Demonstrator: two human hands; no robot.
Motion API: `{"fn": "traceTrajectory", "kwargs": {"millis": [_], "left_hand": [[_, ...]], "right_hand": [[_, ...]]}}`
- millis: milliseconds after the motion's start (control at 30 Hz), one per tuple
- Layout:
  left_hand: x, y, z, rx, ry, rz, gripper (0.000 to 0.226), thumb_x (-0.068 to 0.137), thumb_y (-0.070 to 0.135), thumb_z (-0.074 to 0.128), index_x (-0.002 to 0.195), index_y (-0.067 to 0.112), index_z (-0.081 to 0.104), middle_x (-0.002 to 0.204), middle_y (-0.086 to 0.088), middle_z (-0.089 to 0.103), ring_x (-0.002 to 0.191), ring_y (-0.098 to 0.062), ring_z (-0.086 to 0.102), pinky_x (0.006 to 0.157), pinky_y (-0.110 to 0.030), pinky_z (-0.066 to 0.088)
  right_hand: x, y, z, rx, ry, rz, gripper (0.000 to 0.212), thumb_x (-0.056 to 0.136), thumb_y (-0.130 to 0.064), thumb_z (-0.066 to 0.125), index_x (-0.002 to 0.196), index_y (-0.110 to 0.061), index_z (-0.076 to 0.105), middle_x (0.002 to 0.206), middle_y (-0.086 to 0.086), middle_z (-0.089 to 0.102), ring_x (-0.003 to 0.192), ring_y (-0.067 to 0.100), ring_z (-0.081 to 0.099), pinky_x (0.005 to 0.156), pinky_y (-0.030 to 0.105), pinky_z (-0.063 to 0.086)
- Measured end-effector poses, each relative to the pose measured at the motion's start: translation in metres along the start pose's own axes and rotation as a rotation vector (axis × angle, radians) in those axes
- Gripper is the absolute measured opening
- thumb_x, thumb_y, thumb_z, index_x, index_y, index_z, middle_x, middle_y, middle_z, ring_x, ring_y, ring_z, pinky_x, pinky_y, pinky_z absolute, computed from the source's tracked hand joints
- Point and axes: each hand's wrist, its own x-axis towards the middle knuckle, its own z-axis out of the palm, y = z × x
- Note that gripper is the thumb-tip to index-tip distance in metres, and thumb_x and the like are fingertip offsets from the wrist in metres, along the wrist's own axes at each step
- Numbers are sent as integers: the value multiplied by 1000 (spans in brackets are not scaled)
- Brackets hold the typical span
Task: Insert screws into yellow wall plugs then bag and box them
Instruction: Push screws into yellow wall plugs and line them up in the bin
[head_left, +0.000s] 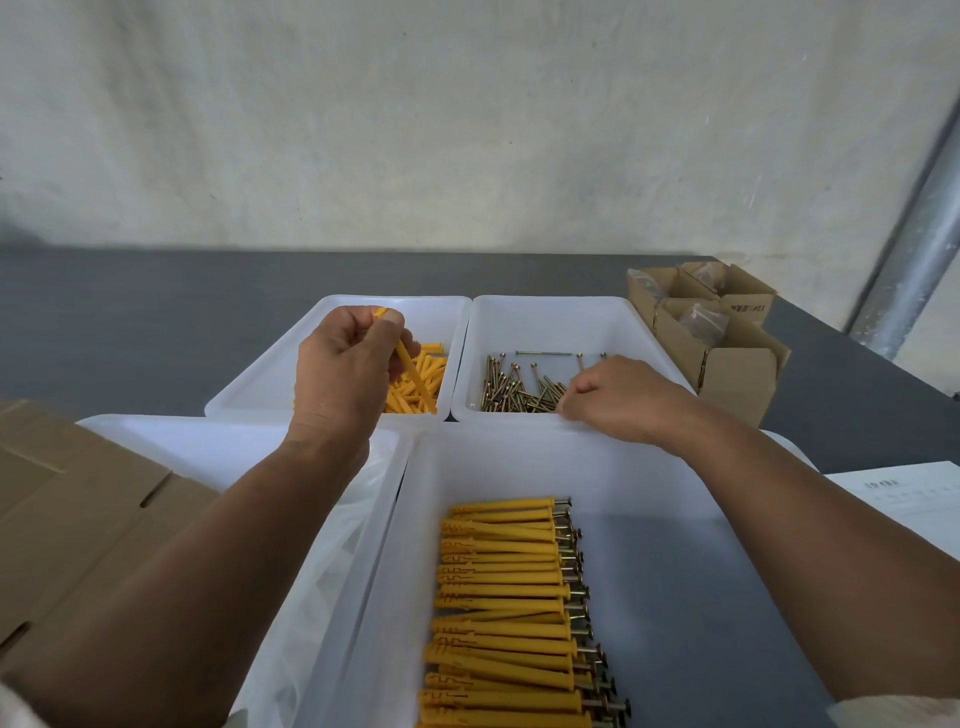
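Observation:
My left hand (347, 371) grips one yellow wall plug (414, 375) above the far left white tray (270, 384), where loose yellow plugs (420, 392) lie. My right hand (618, 400) reaches into the far right white tray (566, 322), its fingertips down among the brass screws (519, 387); whether they pinch a screw is hidden. In the near right white tray (727, 571) lies a neat row of yellow plugs with screws in them (511, 608).
The near left white tray (208, 447) holds clear plastic bags (332, 561). A flat cardboard box (78, 519) lies at the left. Open small cardboard boxes (711, 327) with bags inside stand at the far right. A printed paper (904, 499) lies at the right edge.

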Motion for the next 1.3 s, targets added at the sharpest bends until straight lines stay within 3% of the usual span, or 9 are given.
{"fn": "traceTrajectory", "kwargs": {"millis": [67,133,267,433,600,700,833,1000,1300], "left_hand": [[0,0,1,-27,-38,-25,19,96,18,56,79,16,61,65,3,68,75,-23,71,75,-38,60],[-2,-1,2,-22,-62,-34,18,96,18,57,81,10,61,63,1,65,63,-16,67,63,-31,59],[-4,-3,4,16,-102,-55,17,97,20,57,89,6,62,69,-4,61,56,-8,61,55,-24,55],[-8,-3,4,106,-160,-81,18,97,23,55,89,10,64,69,-2,61,50,-5,55,47,-20,50],[-12,-4,5,156,-233,-73,20,98,23,52,95,9,65,68,1,63,50,-6,53,45,-21,44],[-14,-4,6,169,-288,-89,21,99,24,50,97,8,64,72,3,66,48,-7,54,43,-19,41],[-17,-4,9,171,-377,-119,19,99,26,52,95,12,64,84,0,72,56,-9,63,42,-18,39],[-19,-5,10,131,-476,-173,17,98,25,55,90,11,63,89,-4,74,65,-12,68,42,-17,37],[-22,-5,10,97,-617,-196,8,87,9,69,91,12,63,89,-12,74,68,-14,70,41,-17,35]], "right_hand": [[1,-1,1,-30,12,-2,25,90,-26,57,95,-9,75,101,10,72,89,24,65,70,32,51],[2,-1,2,-66,34,-18,30,92,-27,56,95,-3,72,98,13,71,73,20,61,60,27,43],[-1,-4,3,-100,106,-49,34,94,-29,56,69,-6,61,66,5,59,56,13,46,50,25,33],[-5,-10,-2,-54,225,-97,31,97,-28,53,89,-4,71,83,12,70,75,25,62,66,34,49],[-7,-19,-5,29,373,-140,30,99,-32,49,88,-13,69,81,1,71,78,19,67,71,35,54],[-8,-25,-6,195,434,-163,25,99,-31,47,85,-20,65,77,-5,70,70,10,69,68,33,55],[-9,-34,-6,434,384,-181,23,98,-29,48,83,-24,65,69,-6,70,60,7,69,63,33,57],[-14,-41,-5,653,329,-177,24,99,-28,49,84,-19,66,65,-7,70,56,9,68,50,16,48],[-16,-43,-3,763,268,-106,24,100,-28,50,89,-16,67,64,-6,70,59,11,69,57,23,55]]}}
